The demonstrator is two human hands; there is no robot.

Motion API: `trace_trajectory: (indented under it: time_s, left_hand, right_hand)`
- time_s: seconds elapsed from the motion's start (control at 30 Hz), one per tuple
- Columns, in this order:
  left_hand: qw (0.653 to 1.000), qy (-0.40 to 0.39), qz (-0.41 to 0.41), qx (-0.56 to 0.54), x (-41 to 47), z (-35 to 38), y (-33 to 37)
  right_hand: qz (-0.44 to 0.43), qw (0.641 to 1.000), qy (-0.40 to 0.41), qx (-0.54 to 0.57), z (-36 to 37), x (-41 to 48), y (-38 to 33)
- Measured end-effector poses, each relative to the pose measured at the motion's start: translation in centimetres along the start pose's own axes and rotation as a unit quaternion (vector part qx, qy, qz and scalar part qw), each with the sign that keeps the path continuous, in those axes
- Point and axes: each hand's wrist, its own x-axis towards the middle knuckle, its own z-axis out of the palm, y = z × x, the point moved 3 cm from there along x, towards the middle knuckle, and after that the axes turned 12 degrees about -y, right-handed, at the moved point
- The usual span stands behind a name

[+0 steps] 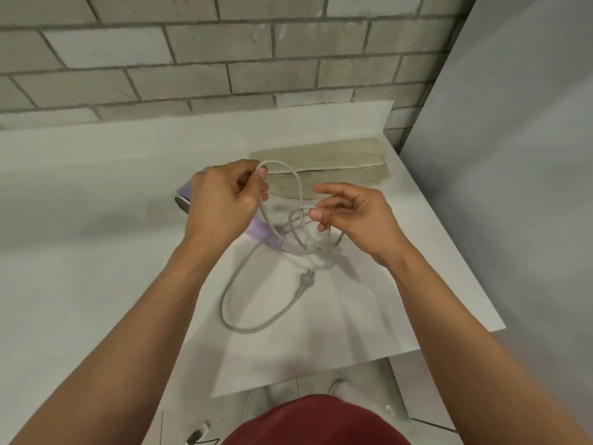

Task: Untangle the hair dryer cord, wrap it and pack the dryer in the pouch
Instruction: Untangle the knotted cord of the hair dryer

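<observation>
A lilac hair dryer (264,236) lies on the white table (96,194), its head mostly hidden under my left hand (224,200). My left hand pinches a raised loop of the grey cord (296,184) between thumb and fingers. My right hand (349,216) holds another loop of the cord, fingers curled round it. A long loop of cord trails toward me on the table and ends in the plug (305,280), which lies flat. The beige pouch (324,167) lies flat behind both hands.
A grey brick wall rises behind the table. A grey panel stands at the right. The table's right edge runs diagonally past the pouch. Below the near edge are the floor, a small dark object (197,433) and my red clothing.
</observation>
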Motion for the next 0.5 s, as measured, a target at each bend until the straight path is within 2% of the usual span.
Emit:
trace_trajectory:
  time_s: [0.17,0.27,0.33,0.37,0.43,0.5]
  left_hand:
    - [0.998,-0.015,0.017,-0.066,-0.1,0.0,1.0]
    - [0.998,-0.031,0.001,-0.048,0.2,-0.1,0.6]
    - [0.997,-0.049,0.026,0.061,0.4,-0.2,0.3]
    - [0.986,-0.067,0.071,0.136,0.5,0.1,0.3]
    - [0.942,-0.131,0.170,0.259,0.6,1.2,0.7]
    - [0.902,-0.178,0.217,0.329,1.1,2.0,1.1]
  right_hand:
    - [0.038,0.993,-0.099,-0.048,0.7,1.1,-0.4]
    - [0.045,0.992,-0.101,-0.060,0.7,1.0,-0.4]
    - [0.043,0.993,-0.088,-0.067,0.6,0.8,-0.5]
    - [0.040,0.993,-0.085,-0.068,0.7,0.8,-0.6]
    - [0.026,0.992,-0.089,-0.082,0.6,0.8,-0.7]
    - [0.013,0.989,-0.093,-0.112,0.5,0.7,-1.0]
